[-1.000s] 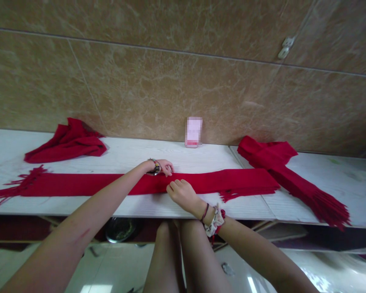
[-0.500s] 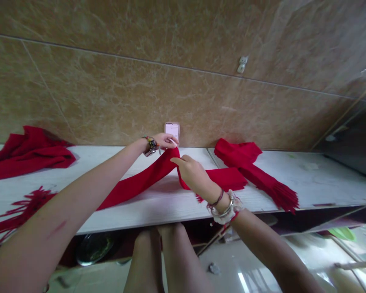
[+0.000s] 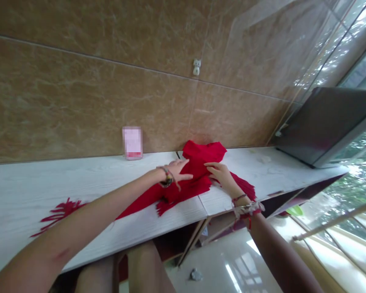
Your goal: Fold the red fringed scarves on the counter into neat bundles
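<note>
A red fringed scarf [image 3: 140, 200] lies along the counter, its tassels spread at the left and its right part doubled over in layers. My left hand [image 3: 179, 173] is over that doubled part, fingers spread, holding nothing that I can see. To its right, my right hand [image 3: 222, 176] reaches in with fingers stretched out, the tips at the edge of the red cloth; whether they press on it I cannot tell. Behind and between the hands, a second red scarf [image 3: 204, 151] lies crossed over itself, its fringed end partly hidden by my right wrist.
A phone [image 3: 132, 142] leans on the brown tiled wall [image 3: 110, 97] at the back of the white counter [image 3: 64, 175]. A dark grey box-shaped thing [image 3: 323, 126] stands at the counter's right end by a window. Open shelves lie under the counter edge.
My hands went from above the scarf's middle, lifted it into a peak, and moved right toward its fringed right end. The scarf's middle has come down there in folds. The view has turned right.
</note>
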### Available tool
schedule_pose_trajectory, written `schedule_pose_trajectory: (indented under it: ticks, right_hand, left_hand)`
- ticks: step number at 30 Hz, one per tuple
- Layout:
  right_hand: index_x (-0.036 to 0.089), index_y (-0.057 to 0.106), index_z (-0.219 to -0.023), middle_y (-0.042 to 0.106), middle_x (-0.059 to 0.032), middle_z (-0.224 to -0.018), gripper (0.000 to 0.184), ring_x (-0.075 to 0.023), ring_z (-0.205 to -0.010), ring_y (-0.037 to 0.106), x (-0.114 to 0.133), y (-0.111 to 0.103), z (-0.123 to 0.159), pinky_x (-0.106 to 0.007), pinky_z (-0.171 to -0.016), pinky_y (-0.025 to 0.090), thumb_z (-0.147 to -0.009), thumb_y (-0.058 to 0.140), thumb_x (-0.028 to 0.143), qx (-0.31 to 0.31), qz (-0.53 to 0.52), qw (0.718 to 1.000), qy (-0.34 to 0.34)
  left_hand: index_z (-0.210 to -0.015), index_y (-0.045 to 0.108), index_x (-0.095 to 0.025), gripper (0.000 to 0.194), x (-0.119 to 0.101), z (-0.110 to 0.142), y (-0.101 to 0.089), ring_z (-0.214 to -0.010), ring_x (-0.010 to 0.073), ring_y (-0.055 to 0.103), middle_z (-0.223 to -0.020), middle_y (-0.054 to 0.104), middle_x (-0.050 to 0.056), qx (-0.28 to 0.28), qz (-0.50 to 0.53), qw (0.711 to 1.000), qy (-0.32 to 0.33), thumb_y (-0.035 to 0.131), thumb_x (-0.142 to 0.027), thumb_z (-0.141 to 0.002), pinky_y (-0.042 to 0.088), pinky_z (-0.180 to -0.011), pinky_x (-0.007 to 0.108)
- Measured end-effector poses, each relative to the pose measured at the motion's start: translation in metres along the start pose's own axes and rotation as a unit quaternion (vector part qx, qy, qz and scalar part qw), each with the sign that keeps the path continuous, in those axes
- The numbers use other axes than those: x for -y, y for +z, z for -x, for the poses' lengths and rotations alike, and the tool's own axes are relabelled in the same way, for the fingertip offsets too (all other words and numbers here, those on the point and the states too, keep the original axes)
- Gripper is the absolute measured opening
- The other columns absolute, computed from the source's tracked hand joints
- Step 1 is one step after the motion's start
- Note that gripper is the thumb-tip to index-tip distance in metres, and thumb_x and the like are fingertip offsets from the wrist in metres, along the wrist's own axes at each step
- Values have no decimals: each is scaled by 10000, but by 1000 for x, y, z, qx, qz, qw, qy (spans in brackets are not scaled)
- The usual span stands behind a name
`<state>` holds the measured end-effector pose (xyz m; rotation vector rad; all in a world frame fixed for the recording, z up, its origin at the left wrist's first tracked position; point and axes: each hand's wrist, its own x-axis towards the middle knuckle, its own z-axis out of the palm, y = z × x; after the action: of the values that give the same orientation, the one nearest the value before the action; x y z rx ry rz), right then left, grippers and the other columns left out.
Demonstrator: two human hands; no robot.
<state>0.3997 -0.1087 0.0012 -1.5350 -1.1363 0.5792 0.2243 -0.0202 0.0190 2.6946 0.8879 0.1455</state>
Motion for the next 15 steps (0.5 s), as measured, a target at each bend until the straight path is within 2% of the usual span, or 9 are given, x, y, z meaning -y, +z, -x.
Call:
schedule_pose_trajectory:
  ticks: [1, 3, 5, 7, 9, 12, 15]
  right_hand:
    - [139, 662, -758, 595, 9, -630, 202, -81, -504, 514, -13, -2, 2, -199, -471, 435, -606, 546, 204, -1, -37, 999, 35]
    - [132, 651, -714, 567, 21, -597, 188, -74, -502, 500, -33, -1, 7, -189, -461, 424, -563, 568, 207, -2, -102, 991, 81]
    - [132, 638, -665, 556, 22, -587, 164, -75, -520, 501, -43, 3, 10, -183, -464, 422, -533, 579, 210, -12, -137, 985, 99]
    - [135, 627, -635, 551, 20, -584, 148, -80, -525, 500, -46, 6, 10, -185, -457, 420, -519, 575, 210, -24, -138, 985, 103]
    - [142, 622, -635, 553, 18, -605, 146, -86, -535, 505, -46, 6, 6, -193, -459, 428, -520, 561, 208, -31, -121, 988, 90]
    - [157, 625, -686, 567, 16, -655, 171, -93, -552, 512, -47, 3, 0, -203, -474, 435, -549, 541, 214, -30, -70, 997, 30]
    - [163, 626, -743, 557, 29, -610, 193, -93, -520, 504, -53, -1, -3, -212, -481, 428, -593, 507, 190, -21, 34, 999, -14]
  left_hand:
    - [-1355, 180, -157, 822, 0, 13, 15, -1250, 318, 232, -1395, 226, 166, 37, -33, 999, -17, 492, -541, -700, 274, -966, 449]
    - [-1371, 126, -181, 853, 4, 36, 36, -1281, 350, 92, -1432, 117, 145, 71, -88, 992, -49, 507, -534, -694, 218, -968, 535]
    - [-1373, 131, -184, 733, 7, 50, 46, -1292, 322, 58, -1441, 85, 122, 59, -122, 989, -59, 451, -449, -768, 205, -983, 518]
    - [-1370, 156, -177, 644, 10, 55, 49, -1297, 296, 58, -1443, 81, 112, 44, -140, 988, -55, 404, -378, -811, 206, -1000, 475]
    - [-1367, 175, -178, 617, 10, 55, 48, -1297, 294, 60, -1442, 84, 110, 39, -149, 987, -47, 387, -378, -824, 204, -1004, 466]
    - [-1364, 188, -189, 619, 9, 53, 45, -1293, 308, 79, -1441, 80, 116, 31, -158, 986, -51, 374, -432, -826, 216, -987, 497]
    - [-1360, 205, -192, 597, 10, 52, 47, -1291, 304, 100, -1440, 81, 120, 20, -171, 984, -54, 382, -408, -833, 242, -982, 477]
